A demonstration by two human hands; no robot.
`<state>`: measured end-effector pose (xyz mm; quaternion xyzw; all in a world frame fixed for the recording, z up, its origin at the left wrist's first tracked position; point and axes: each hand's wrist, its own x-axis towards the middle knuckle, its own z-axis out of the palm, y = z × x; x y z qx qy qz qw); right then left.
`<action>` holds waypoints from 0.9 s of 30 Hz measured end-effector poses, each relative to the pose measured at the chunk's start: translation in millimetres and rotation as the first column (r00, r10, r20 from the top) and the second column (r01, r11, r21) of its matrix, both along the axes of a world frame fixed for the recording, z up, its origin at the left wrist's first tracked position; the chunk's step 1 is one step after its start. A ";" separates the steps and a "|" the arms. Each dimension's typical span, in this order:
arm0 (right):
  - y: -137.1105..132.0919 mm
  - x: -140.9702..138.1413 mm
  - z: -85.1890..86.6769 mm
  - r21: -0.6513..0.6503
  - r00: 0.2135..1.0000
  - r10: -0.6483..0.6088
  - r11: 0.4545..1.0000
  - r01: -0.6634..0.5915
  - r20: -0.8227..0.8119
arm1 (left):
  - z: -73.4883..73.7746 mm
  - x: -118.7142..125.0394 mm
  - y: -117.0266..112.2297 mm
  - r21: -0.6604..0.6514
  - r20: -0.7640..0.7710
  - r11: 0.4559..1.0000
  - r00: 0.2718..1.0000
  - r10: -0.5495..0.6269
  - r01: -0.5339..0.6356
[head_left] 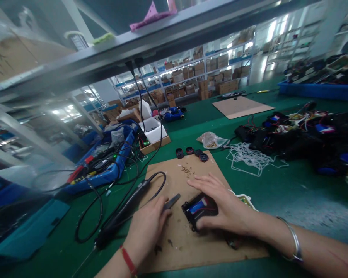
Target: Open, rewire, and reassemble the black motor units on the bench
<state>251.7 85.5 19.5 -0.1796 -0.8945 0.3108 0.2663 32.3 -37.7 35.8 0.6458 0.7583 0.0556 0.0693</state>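
My left hand (pixel 147 224) is closed around grey tweezers (pixel 171 202), whose tapered end points to the upper right above the cardboard. My right hand (pixel 220 202) grips a black plastic housing (pixel 207 210) from the right, thumb at the near side and fingers over the far side. Inside the housing sits a blue battery (pixel 197 206) with thin wires. Both hands are over the cardboard sheet (pixel 188 255). A small heap of brass screws (pixel 186 170) lies beyond my right fingertips. Partly hidden behind my right wrist is a white-edged part (pixel 246 199) with a green board.
A black electric screwdriver (pixel 124 210) with a cable lies left of the cardboard. Round black parts (pixel 203 156) and a bag of screws (pixel 211 139) are at its far edge. White cord (pixel 246 158) and black housings (pixel 301 135) lie right; a blue bin (pixel 118 162) stands left.
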 end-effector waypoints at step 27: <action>68.0 40.0 15.2 -0.221 0.878 0.031 0.971 0.087 0.478 | 10.1 -15.9 31.1 -0.021 0.453 0.990 0.884 -0.116 0.140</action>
